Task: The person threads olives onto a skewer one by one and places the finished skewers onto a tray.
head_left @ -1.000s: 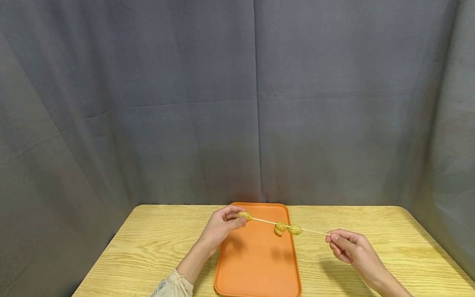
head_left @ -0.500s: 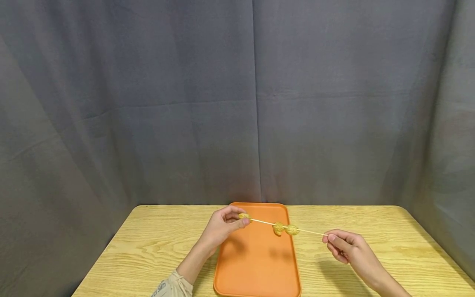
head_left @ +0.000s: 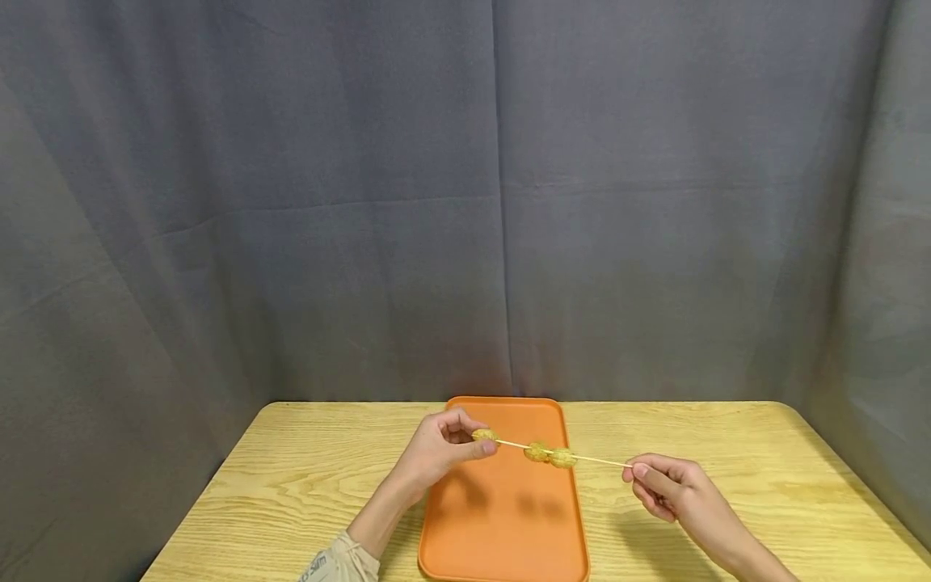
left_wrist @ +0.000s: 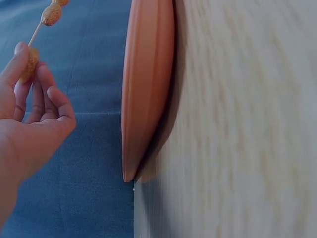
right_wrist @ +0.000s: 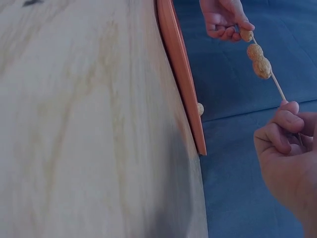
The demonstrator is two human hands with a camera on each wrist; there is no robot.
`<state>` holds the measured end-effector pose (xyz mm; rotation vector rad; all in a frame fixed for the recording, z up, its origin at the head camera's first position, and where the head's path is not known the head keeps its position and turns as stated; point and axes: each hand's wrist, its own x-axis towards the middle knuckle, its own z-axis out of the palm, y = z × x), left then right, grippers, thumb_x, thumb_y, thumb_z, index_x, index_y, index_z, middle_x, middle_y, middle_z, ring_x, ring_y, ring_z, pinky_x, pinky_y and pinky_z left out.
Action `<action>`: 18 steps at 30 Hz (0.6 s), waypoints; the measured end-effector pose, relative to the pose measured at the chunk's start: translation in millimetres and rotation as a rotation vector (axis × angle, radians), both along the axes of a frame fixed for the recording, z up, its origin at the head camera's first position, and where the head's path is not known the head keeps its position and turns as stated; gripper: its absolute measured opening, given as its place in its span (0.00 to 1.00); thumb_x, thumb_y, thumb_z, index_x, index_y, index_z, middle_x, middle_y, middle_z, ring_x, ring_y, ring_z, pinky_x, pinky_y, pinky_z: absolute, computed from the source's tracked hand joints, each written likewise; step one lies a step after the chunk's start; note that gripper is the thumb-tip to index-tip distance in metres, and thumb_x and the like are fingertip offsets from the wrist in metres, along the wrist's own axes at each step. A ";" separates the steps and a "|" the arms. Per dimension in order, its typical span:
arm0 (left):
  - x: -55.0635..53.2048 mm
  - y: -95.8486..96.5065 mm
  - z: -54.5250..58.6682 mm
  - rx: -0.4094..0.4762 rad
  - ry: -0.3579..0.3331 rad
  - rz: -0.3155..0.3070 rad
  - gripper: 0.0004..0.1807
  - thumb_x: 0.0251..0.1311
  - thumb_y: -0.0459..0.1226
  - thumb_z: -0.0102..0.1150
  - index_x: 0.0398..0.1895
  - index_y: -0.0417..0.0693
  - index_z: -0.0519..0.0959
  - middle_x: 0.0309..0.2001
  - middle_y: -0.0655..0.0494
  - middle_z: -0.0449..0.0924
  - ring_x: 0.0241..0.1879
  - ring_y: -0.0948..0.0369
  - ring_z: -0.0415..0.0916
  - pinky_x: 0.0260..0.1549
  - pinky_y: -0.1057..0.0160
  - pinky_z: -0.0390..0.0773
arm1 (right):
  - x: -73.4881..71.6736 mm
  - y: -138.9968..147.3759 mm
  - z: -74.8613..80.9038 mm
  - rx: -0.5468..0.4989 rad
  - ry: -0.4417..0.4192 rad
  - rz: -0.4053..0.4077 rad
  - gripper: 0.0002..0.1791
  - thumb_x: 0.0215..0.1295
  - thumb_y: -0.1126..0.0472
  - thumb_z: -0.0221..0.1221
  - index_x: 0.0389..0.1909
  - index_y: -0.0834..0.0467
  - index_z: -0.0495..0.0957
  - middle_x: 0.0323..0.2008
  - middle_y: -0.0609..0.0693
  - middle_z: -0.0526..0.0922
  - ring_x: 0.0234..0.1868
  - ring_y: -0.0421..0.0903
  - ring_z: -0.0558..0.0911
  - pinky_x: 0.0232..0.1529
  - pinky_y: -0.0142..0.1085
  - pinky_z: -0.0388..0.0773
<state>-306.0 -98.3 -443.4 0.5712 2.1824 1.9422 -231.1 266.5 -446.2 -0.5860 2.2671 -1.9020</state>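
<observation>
In the head view my left hand (head_left: pixel 440 451) pinches a golden-brown, rough-skinned lump (head_left: pixel 484 435) between thumb and fingers. A thin wooden skewer (head_left: pixel 602 461) runs from this lump to my right hand (head_left: pixel 680 493), which pinches its other end. Two similar lumps sit side by side midway along the stick, the left one (head_left: pixel 537 453) touching the right one (head_left: pixel 562 458). All of it is held above an orange tray (head_left: pixel 502 533). The left wrist view shows the held lump (left_wrist: pixel 30 64) between my fingertips, its lower part partly hidden.
The tray lies lengthwise on a wood-grain table (head_left: pixel 291 477), reaching to its far edge. In the right wrist view a small brownish lump (right_wrist: pixel 200 109) shows just beyond the tray rim. A grey curtain (head_left: pixel 364 283) hangs behind and at both sides.
My right hand has moved left with the skewer and its two middle lumps, closing part of the gap to my left hand's lump. The left hand has shifted slightly right and down.
</observation>
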 end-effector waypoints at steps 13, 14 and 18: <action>1.9 4.4 1.0 -0.027 0.008 -0.068 0.21 0.53 0.44 0.75 0.49 0.51 0.81 0.48 0.54 0.83 0.48 0.57 0.84 0.49 0.60 0.83 | 0.2 -1.4 -3.3 -0.077 -0.025 -0.007 0.18 0.80 0.57 0.46 0.46 0.71 0.75 0.22 0.44 0.72 0.21 0.54 0.56 0.20 0.45 0.54; 1.9 4.0 1.8 -0.029 0.010 -0.072 0.22 0.54 0.44 0.75 0.50 0.52 0.81 0.48 0.54 0.83 0.48 0.57 0.84 0.49 0.60 0.83 | -0.2 -1.3 -3.9 -0.099 -0.032 -0.007 0.18 0.80 0.58 0.46 0.45 0.71 0.75 0.23 0.43 0.72 0.21 0.53 0.56 0.20 0.46 0.53; 1.6 4.0 3.8 -0.027 0.035 -0.086 0.22 0.57 0.44 0.72 0.54 0.55 0.80 0.48 0.53 0.84 0.47 0.56 0.83 0.49 0.59 0.82 | -1.2 0.6 -6.0 -0.141 -0.036 -0.004 0.17 0.79 0.59 0.46 0.45 0.70 0.75 0.24 0.43 0.73 0.21 0.52 0.56 0.22 0.46 0.51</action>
